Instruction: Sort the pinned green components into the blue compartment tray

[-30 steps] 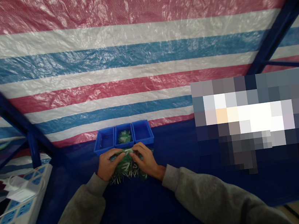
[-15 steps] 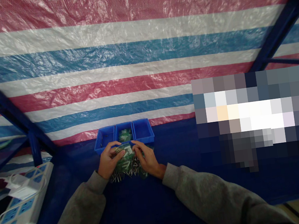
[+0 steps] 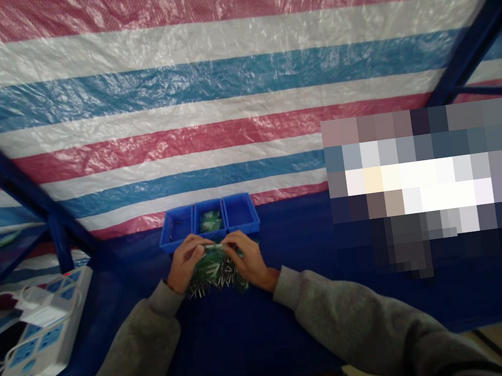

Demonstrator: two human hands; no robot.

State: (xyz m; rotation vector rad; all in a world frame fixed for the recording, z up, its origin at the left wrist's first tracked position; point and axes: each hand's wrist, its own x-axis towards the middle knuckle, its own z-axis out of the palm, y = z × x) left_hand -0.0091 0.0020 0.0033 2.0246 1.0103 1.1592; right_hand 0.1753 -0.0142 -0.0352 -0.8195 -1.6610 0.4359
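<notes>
Blue-covered table: 3-compartment blue plastic tray, white power strip, green-wrapped metal pins.

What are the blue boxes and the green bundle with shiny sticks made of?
The blue boxes look like smooth, glossy plastic. The green bundle looks like thin plastic, from its sheen, though it's hard to tell. The shiny sticks look like metal, because they glint silver.

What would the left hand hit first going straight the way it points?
Probably the blue divided tray, just past the left hand; depth is hard to judge.
</notes>
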